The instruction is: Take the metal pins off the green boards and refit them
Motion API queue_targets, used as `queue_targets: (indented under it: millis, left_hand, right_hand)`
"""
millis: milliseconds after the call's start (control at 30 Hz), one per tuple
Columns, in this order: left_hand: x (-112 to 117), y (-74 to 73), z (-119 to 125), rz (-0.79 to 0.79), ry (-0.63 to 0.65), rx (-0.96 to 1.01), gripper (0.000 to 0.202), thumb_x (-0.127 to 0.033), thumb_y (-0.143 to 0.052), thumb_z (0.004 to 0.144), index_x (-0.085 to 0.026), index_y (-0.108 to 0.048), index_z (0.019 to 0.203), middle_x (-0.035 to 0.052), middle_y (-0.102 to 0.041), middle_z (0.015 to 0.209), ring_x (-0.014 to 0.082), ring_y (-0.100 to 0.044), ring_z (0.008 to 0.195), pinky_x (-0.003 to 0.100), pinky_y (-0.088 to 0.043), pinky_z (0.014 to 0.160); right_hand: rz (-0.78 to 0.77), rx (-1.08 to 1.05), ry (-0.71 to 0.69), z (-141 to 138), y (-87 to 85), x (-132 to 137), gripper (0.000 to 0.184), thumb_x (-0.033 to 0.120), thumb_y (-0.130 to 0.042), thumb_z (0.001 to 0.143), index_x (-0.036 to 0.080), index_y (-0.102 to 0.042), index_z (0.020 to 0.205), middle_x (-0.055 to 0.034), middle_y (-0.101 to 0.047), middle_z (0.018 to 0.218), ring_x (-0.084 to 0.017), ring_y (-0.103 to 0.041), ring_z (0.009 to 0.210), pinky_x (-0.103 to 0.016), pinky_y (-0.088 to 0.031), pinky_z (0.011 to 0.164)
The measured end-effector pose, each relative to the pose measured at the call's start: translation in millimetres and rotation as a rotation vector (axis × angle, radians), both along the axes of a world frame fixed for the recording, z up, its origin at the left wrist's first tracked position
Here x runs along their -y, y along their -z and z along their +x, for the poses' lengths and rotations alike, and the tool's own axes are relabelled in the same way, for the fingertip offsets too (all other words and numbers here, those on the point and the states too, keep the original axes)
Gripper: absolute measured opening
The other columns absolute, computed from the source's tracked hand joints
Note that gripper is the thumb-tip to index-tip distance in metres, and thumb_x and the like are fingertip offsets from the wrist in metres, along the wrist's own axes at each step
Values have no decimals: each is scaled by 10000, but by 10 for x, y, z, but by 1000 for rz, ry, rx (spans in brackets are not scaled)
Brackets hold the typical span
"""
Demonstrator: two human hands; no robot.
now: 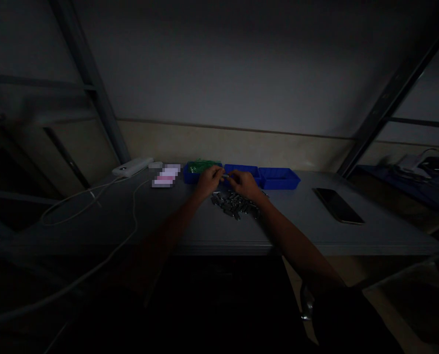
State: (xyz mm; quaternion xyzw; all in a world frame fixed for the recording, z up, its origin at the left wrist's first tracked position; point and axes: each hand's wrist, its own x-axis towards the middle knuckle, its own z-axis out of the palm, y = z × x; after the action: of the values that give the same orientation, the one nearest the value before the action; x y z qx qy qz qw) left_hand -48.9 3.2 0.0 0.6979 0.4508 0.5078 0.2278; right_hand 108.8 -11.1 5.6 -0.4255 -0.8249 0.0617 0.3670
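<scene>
Metal piece (225, 176), small and shiny, is where the two hands meet, above the back part of the grey table (193, 228). Fingertips of the left hand (210, 182) pinch it from one side, and fingertips of the right hand (246, 184) grasp it from the other; its exact form is too small to tell. Loose pile of metal parts (236, 205) lies below the hands, toward the front edge. Along the back edge stand in a row the left blue bin (190, 179), with green plastic (196, 168) inside, the middle blue bin (254, 171), partly hidden by the right hand, and the right blue bin (279, 184). Dark phone (339, 205) lies near the right edge; white device (133, 168) rests by the back left corner.
</scene>
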Motion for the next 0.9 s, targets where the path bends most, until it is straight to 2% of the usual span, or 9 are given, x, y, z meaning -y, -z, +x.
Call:
queue_targets:
  millis: [167,333,467,667,767,900]
  left_hand:
    - [57,-84,-24,-19,91,88,221,-275,-465,825,-142,-605,933,38,-671,768,149,-627,746,259,-484,689]
    - [111,-131,-31,41,179,38,229,-228,-554,761,-139,-605,966,52,-679,848,157,-631,833,276,-478,772]
    - [102,-105,-17,54,142,-20,255,-262,-560,770,-142,-597,992,43,-670,813,157,-630,796,273,-482,725]
    - [82,-66,-5,52,113,-43,205,-289,-559,777,-162,-609,930,38,-670,827,162,-633,809,267,-484,713]
    - [81,-71,-2,44,79,-32,183,-292,-540,786,-153,-607,883,40,-668,800,160,-633,767,269,-486,707]
    - [76,-78,-7,30,47,-53,204,-318,-481,820,-154,-602,820,26,-655,713,155,-621,701,264,-478,669]
  right_hand:
    - [-52,-171,-7,37,-4,-45,308,352,-442,851,123,-648,850,-1,-548,610,-113,-453,546,-223,-311,541]
    - [-124,-271,-9,66,-7,-76,376,398,-383,861,128,-624,757,-1,-549,610,-126,-476,589,-224,-342,555]
    - [-152,-300,-15,54,-22,-70,374,387,-374,863,135,-595,697,5,-537,589,-124,-480,578,-227,-351,558]
    - [-207,-296,-25,47,-35,-54,436,422,-321,882,146,-573,656,15,-492,536,-118,-468,540,-226,-341,541]
    - [-100,-268,-10,46,-32,-32,386,426,-369,869,142,-595,737,17,-494,564,-117,-465,557,-225,-336,551]
    - [-37,-238,-33,40,-33,5,309,382,-497,814,153,-572,1008,35,-502,593,-119,-465,563,-219,-348,559]
